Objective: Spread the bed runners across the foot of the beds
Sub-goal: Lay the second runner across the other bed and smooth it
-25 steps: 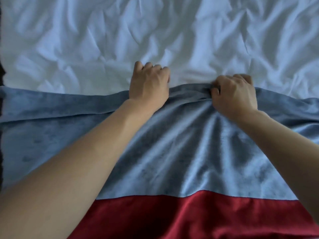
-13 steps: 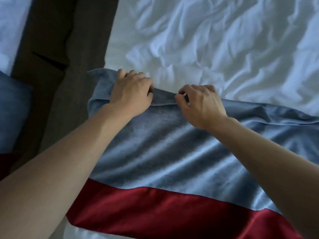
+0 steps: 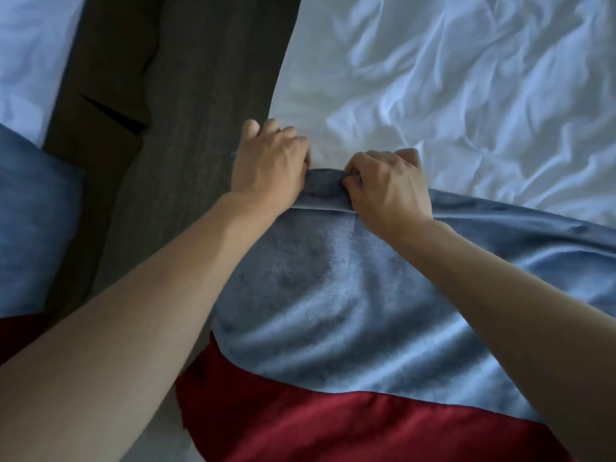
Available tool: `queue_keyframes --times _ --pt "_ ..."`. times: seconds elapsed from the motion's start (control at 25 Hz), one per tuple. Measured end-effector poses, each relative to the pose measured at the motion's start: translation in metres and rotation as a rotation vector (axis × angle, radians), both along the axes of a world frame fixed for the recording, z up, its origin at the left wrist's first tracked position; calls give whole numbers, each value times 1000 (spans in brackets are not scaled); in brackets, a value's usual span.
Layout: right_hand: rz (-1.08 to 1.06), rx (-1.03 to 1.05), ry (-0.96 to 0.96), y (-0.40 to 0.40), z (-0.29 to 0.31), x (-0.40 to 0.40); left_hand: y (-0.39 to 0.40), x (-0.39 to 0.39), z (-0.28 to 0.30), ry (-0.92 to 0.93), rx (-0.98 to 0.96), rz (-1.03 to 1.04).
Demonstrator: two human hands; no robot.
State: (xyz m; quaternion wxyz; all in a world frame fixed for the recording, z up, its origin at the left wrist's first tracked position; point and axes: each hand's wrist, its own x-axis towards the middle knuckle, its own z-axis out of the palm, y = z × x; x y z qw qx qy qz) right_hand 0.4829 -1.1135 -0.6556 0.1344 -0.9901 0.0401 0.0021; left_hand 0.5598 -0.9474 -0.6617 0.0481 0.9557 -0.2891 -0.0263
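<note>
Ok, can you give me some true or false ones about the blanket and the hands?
1. Both hands grip the far edge of the bed runner. True: the left hand and right hand curl round it.
2. The runner is green and yellow. False: it is blue-grey with a red band.
3. The white sheet is wrinkled. True.
4. The hands are far apart. False: they are close together near the runner's left end.
5. A dark floor lies between two beds. True.
</note>
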Motion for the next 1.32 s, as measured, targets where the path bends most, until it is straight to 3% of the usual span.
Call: queue_keyframes --times 0.2,0.4,0.48,0.6,0.8,1.0,1.12,1.32 --pt "79 -120 90 36 -15 51 41 28 -15 124 -70 -6" --pt "139 -148 69 57 -21 66 59 37 -30 80 -5 85" --pt "116 -94 55 42 -15 56 47 31 -28 93 -118 84" --pt "67 -86 63 2 -4 26 9 13 -14 183 -217 -85" --pt "55 -149 69 -27 6 4 -5 25 -14 72 -185 -63" --pt "32 -185 76 -26 -2 50 -2 61 -13 -12 -118 23" --pt "14 -163 48 -29 -7 60 -14 72 -16 18 -112 22" --pt "-22 -108 -26 -73 -10 -1 -79 23 -6 88 -155 -125"
